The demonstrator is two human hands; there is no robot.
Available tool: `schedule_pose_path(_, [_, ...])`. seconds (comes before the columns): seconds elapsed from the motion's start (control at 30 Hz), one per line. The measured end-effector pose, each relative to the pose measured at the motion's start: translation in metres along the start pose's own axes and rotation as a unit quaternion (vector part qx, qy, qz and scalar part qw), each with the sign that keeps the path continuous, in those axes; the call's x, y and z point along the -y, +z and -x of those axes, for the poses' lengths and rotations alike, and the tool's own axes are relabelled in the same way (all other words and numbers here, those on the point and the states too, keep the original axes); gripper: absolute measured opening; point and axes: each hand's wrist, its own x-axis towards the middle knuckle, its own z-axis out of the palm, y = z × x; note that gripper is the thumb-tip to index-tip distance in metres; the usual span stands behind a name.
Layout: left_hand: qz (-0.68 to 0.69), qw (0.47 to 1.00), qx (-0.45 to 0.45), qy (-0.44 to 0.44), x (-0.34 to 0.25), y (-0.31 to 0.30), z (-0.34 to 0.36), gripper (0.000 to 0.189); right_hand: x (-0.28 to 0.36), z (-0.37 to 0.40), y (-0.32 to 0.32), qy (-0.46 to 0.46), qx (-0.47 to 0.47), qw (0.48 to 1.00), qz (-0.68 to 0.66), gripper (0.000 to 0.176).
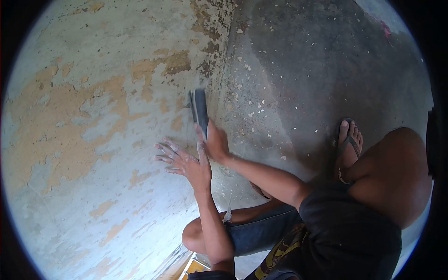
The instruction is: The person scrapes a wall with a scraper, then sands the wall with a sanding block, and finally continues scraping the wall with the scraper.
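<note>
My right hand [217, 142] is closed around the near end of a long, flat, dark grey tool [200, 108]. The tool's far end is beside the lower part of a wall [107, 163] with peeling paint, and its edges are slightly blurred. Whether it touches the wall cannot be made out. Just left of my right hand, my left hand [184, 162] is spread open at the wall, with whitish dust on its fingers. Its thumb points up close to the tool's grip, and nothing is held in its palm.
A dark concrete floor [298, 93] with scattered paint flakes meets the wall along a stained edge. My sandalled foot [349, 142] is on the floor at the right. My bent knees frame the lower view. A yellow object [196, 266] shows at the bottom.
</note>
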Motion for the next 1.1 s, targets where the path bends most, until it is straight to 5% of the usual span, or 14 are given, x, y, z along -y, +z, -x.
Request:
schedule_pose_path(0.2, [0.005, 1.000, -0.012, -0.010, -0.005, 0.003, -0.001, 0.095, -0.009, 0.028, 0.007, 0.045, 0.086, 0.995, 0.013, 0.033])
schedule_pose_path(0.4, [0.015, 1.000, -0.002, 0.003, -0.001, -0.003, 0.001, 0.094, 0.009, -0.013, -0.002, 0.008, -0.001, 1.000, 0.020, 0.032])
schedule_pose_path(0.63, [0.018, 1.000, -0.014, -0.004, -0.004, 0.003, 0.000, 0.094, -0.002, 0.031, 0.006, 0.047, 0.098, 0.993, -0.034, 0.031])
schedule_pose_path(0.8, [0.012, 1.000, 0.004, 0.001, 0.000, -0.004, 0.001, 0.095, 0.012, -0.016, 0.000, 0.015, -0.002, 1.000, -0.017, 0.034])
schedule_pose_path(1.03, [0.006, 1.000, -0.015, 0.000, -0.003, 0.006, -0.001, 0.095, -0.004, 0.039, 0.004, 0.079, 0.102, 0.992, 0.002, 0.034])
schedule_pose_path(1.1, [0.012, 1.000, -0.010, -0.002, -0.003, 0.004, -0.001, 0.096, 0.001, 0.016, 0.004, 0.057, 0.050, 0.997, -0.009, 0.034])
